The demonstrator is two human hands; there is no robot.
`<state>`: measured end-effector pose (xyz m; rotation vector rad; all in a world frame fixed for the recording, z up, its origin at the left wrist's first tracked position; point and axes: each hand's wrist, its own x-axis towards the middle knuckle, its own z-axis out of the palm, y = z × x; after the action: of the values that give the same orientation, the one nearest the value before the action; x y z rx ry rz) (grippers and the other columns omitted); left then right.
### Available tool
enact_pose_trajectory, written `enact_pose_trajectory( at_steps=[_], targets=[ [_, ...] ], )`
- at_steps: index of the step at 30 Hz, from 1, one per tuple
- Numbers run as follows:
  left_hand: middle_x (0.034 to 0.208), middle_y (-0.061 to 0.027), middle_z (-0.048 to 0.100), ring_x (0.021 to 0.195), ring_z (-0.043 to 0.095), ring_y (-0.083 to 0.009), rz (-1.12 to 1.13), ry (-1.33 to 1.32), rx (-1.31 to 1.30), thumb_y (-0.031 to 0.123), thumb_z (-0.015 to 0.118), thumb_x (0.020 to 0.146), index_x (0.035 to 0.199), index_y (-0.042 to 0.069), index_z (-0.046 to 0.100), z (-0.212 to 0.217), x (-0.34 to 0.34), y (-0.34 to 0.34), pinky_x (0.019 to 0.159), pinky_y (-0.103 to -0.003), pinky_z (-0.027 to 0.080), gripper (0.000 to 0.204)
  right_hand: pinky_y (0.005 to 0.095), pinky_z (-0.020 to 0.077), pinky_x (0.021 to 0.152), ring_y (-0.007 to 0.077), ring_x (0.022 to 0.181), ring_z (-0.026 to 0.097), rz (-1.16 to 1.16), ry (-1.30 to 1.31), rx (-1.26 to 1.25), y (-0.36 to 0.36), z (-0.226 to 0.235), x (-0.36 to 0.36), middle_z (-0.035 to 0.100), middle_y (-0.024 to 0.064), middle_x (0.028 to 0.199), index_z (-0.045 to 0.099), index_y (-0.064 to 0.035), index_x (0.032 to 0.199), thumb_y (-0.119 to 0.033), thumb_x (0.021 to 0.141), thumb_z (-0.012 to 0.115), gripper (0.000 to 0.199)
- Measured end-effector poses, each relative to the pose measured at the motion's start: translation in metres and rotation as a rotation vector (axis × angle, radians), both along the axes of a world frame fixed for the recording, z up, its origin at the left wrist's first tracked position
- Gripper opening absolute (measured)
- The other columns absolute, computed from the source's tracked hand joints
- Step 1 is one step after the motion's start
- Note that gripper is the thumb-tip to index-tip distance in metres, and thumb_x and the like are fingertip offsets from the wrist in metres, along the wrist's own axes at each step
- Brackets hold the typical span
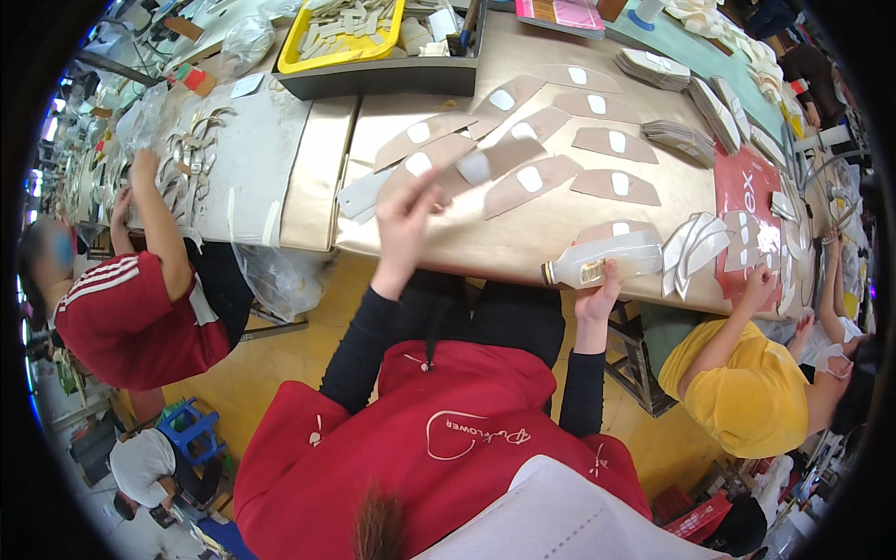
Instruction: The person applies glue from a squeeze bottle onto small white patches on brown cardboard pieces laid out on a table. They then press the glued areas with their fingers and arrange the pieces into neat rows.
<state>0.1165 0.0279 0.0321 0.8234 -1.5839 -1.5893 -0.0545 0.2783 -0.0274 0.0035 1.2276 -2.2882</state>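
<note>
My left hand (407,219) is raised over the worktable, its fingers closed on a flat brownish panel piece (511,159) with a white patch, smeared by motion. Lower right, at the table's near edge, my right hand (597,301) grips a clear plastic bottle (623,254) lying on its side, its dark cap end pointing left. Several similar brownish pieces (616,186), each with a white oval patch, are spread flat beyond my hands. One of them (642,227) is partly hidden behind the bottle. A plain pale piece (362,194) lies left of my left hand.
A dark box (373,79) with a yellow tray (301,63) stands at the back. Stacked pieces (679,140) and fanned pale pieces (693,250) lie to the right. Co-workers in a red shirt (121,317) and a yellow shirt (751,387) sit at either side.
</note>
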Motion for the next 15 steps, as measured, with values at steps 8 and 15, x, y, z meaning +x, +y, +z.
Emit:
enact_pose_trajectory(
  at_steps=[8,15],
  targets=[
    [0.107,-0.0144,0.068,0.083,0.068,-0.0205,0.219,-0.286,-0.134,0.015,0.065,0.096,0.137,-0.004,0.053,-0.026,0.031,-0.147,0.075,-0.032,0.055,0.047,0.0418,0.0595,0.081,0.0378,0.109,0.066,-0.039,0.048,0.048,-0.005,0.002,-0.002,0.062,0.0182,0.12,0.038,-0.0018,0.142,-0.04,0.092,0.068,0.069],
    [0.138,-0.0201,0.049,0.129,0.041,-0.0383,0.298,-0.823,-0.743,0.027,0.072,0.088,0.131,0.004,0.06,-0.024,0.027,-0.082,0.107,-0.046,0.035,0.051,0.0439,0.0583,0.086,0.0385,0.111,0.065,-0.024,0.116,0.06,-0.005,0.0,0.001,0.061,0.0189,0.121,0.037,-0.0012,0.143,-0.041,0.091,0.068,0.072]
  ],
)
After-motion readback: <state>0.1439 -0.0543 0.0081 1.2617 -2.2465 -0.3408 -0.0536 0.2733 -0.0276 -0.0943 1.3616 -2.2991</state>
